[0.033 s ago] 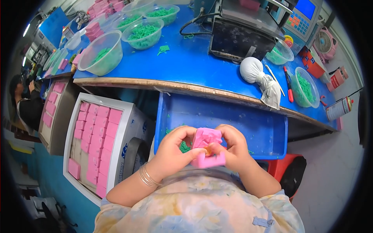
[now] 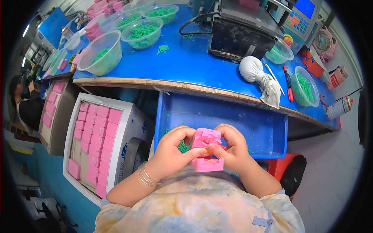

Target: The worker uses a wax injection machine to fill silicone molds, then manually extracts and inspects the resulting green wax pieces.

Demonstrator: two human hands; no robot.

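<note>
Over the blue tray (image 2: 248,116), my left hand (image 2: 173,149) and my right hand (image 2: 235,151) grip a pink rubbery block mould (image 2: 206,134) from both sides. Its lower part (image 2: 209,166) is bent away from the upper part, so a gap shows between them. Both thumbs press into that gap, where a bit of yellow shows; what it is, I cannot make out. The upper part has an uneven hollowed face. Green stringy scraps (image 2: 183,147) lie in the tray beside my left hand.
At left, a white-framed box (image 2: 70,155) holds rows of pink blocks (image 2: 97,130). On the blue table (image 2: 167,68) stand clear bowls of green pieces (image 2: 142,33), a black machine (image 2: 241,40), a white tied cloth bundle (image 2: 251,70), a red marker (image 2: 288,83) and a spray can (image 2: 339,108). Someone sits far left.
The mould's lower part has swung slightly down and its gap looks a little wider. My right thumb has shifted slightly. Otherwise the hands stay in place.
</note>
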